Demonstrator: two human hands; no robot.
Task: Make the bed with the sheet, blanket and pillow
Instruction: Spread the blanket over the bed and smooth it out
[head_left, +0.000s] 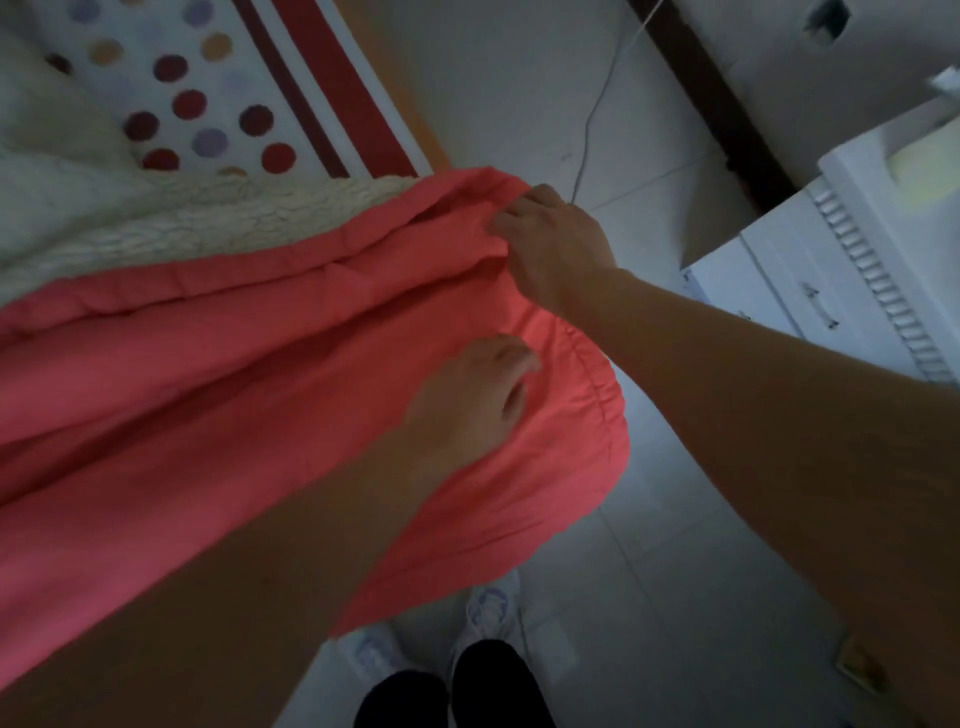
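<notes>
A coral-pink blanket (208, 395) with a cream fleece underside (130, 228) drapes off the bed's edge toward the floor. My right hand (556, 244) pinches the blanket's hemmed edge near its far corner. My left hand (467, 405) lies on the pink fabric a little nearer to me, fingers curled into the cloth close to the seamed border. Beyond the blanket shows the polka-dot sheet (208, 104) with red stripes along its side. No pillow is in view.
A pale tiled floor (675, 571) lies to the right of the bed. A white cabinet (810, 291) with a drawer handle stands at the right. A thin cable (597, 104) runs across the floor. My feet in light slippers (483, 608) stand below the blanket.
</notes>
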